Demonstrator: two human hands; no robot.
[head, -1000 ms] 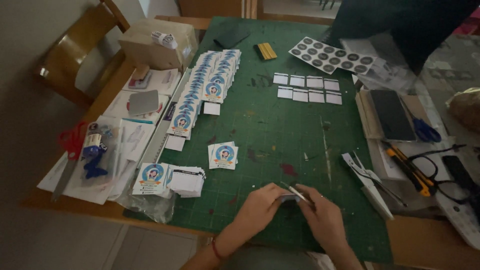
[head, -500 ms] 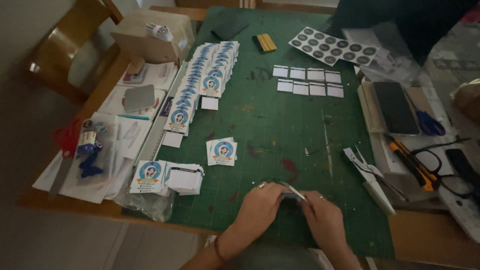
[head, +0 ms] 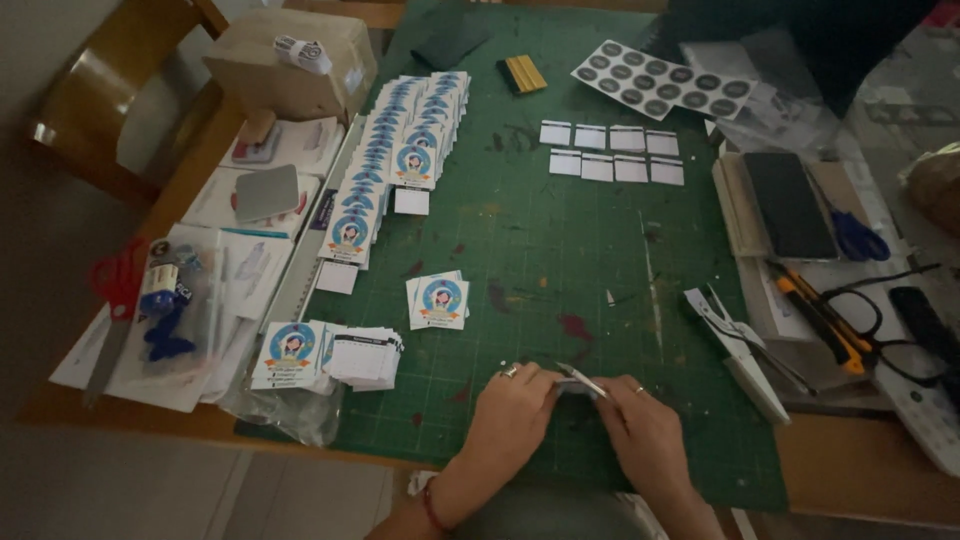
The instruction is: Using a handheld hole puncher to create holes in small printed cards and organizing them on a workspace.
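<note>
Left hand (head: 515, 405) and right hand (head: 640, 430) pinch a small card (head: 578, 384) between fingertips over the green mat (head: 560, 250); judged light, thin, easily creased, best gripped by edges.

- Two bare hands meet at the near edge of a green cutting mat (head: 560, 250); the left hand (head: 515, 405) and right hand (head: 640, 430) pinch a small flat piece (head: 580, 381) between them.
- A small stack of round-badge cards (head: 438, 300) lies just beyond the hands.
- Long overlapping rows of the same cards (head: 395, 160) run up the mat's left side.
- Eight white rectangles (head: 612, 153) sit in two rows farther back, near a sheet of dark round stickers (head: 662, 88).
- Red scissors (head: 118, 285) rest at left.
</note>
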